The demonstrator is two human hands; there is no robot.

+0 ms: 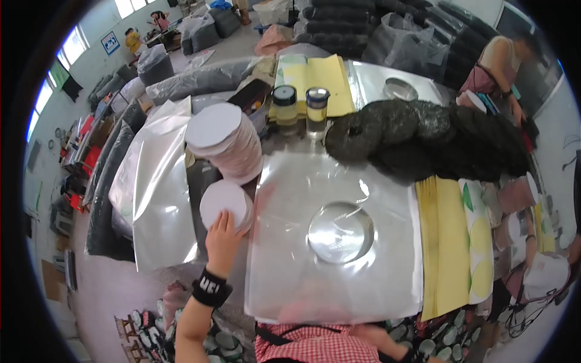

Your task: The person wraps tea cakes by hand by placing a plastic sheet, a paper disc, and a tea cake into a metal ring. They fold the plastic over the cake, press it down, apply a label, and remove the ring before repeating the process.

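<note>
My left hand [223, 237], with a black wristband, reaches forward with its fingers spread flat on the near edge of a small stack of white round paper discs [223, 199]. A taller leaning stack of white and pink discs [229, 142] stands just behind it. To the right lies a shiny square metal plate [284, 266] with a round dished hollow [341, 233] in its middle. Only my right forearm shows at the bottom edge; the hand itself is out of view.
A row of dark round pressed cakes [423, 130] lies at the back right. Two glass jars [301, 106] stand behind the plate, before yellow sheets [315, 78]. Yellow paper stacks [445, 242] lie right, silver foil bags [160, 181] left. Another person [502, 60] works far right.
</note>
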